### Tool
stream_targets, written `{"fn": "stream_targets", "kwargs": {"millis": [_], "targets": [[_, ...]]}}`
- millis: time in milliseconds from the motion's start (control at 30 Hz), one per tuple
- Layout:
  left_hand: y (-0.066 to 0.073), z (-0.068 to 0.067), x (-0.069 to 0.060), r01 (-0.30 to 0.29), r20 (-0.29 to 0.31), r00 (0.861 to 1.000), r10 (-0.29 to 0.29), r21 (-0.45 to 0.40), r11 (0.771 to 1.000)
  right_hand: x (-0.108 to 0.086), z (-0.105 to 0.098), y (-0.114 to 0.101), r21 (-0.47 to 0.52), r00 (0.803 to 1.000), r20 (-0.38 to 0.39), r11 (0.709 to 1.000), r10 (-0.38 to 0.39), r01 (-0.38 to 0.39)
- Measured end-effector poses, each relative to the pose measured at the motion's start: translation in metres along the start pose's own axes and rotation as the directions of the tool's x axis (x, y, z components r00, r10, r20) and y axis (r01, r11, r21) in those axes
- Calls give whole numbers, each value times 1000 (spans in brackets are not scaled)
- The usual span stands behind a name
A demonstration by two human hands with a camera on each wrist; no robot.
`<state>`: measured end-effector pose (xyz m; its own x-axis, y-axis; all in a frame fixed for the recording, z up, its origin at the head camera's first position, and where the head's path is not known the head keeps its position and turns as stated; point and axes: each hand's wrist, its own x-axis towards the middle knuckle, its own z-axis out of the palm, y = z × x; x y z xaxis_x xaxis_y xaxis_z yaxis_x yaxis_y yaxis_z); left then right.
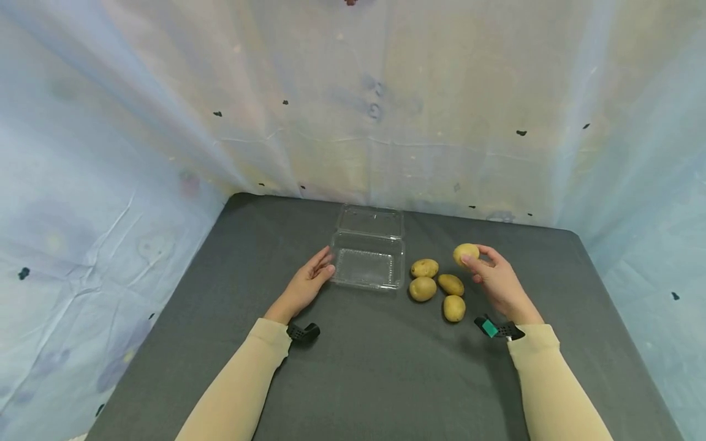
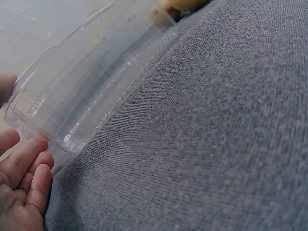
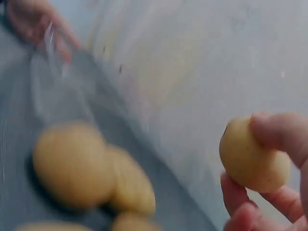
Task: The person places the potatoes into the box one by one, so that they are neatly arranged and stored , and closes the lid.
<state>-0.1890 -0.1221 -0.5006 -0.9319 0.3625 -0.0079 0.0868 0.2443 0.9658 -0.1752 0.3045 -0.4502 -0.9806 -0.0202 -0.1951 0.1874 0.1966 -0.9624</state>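
A clear plastic box [image 1: 368, 269] with its lid folded back lies on the dark cloth, nothing in it. My left hand [image 1: 306, 284] is at the box's left side, thumb and fingers about its wall; in the left wrist view the fingertips [image 2: 36, 144] touch the plastic. Between thumb and fingers, my right hand [image 1: 501, 285] pinches a potato [image 1: 466, 254], which the right wrist view shows held up off the cloth [image 3: 252, 156]. Several other potatoes [image 1: 423, 289] sit grouped between the box and my right hand.
A dark grey cloth [image 1: 375, 373] covers the table. Pale patterned sheeting [image 1: 441, 110] hangs behind the table's back edge and along both sides. Black bands are on both wrists, the right one with a green patch [image 1: 489, 327].
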Motion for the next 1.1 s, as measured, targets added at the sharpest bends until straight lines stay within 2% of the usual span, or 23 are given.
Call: {"fn": "stream_targets", "kwargs": {"millis": [100,200,300,367,433,533,567,633,767,833,1067,1100], "targets": [[-2,0,1,1,2,1000,-1,-5,1000,1,12,-11,221,992,121,975,-38,10],[-1,0,1,3,0,1000,-3,-1,1000,6,26,-16,363,976,201,932,-87,8],[0,-1,2,6,-3,1000,-6,8,1000,10,41,-21,425,957,265,905,-120,-4],[1,-1,2,10,-1,1000,-10,4,1000,13,52,-24,412,950,284,911,-129,1],[1,-1,2,12,3,1000,-12,-4,1000,16,63,-27,346,954,274,938,-118,17],[2,0,2,12,8,1000,-12,-7,1000,20,83,-30,143,973,214,988,-90,60],[2,0,2,12,8,1000,-12,-2,1000,21,90,-31,60,978,189,995,-94,84],[1,0,2,16,7,1000,-16,6,1000,24,103,-31,-98,982,147,987,-116,131],[-1,0,3,18,4,1000,-18,9,1000,29,127,-31,-310,972,110,922,-206,231],[-2,-1,4,17,6,1000,-17,-1,1000,31,136,-30,-368,965,120,892,-233,261],[-5,-1,6,18,5,1000,-18,-5,1000,42,159,-27,-560,926,201,738,-321,377],[-5,-1,6,19,3,1000,-19,-7,1000,43,162,-26,-570,924,209,728,-320,381]]}}
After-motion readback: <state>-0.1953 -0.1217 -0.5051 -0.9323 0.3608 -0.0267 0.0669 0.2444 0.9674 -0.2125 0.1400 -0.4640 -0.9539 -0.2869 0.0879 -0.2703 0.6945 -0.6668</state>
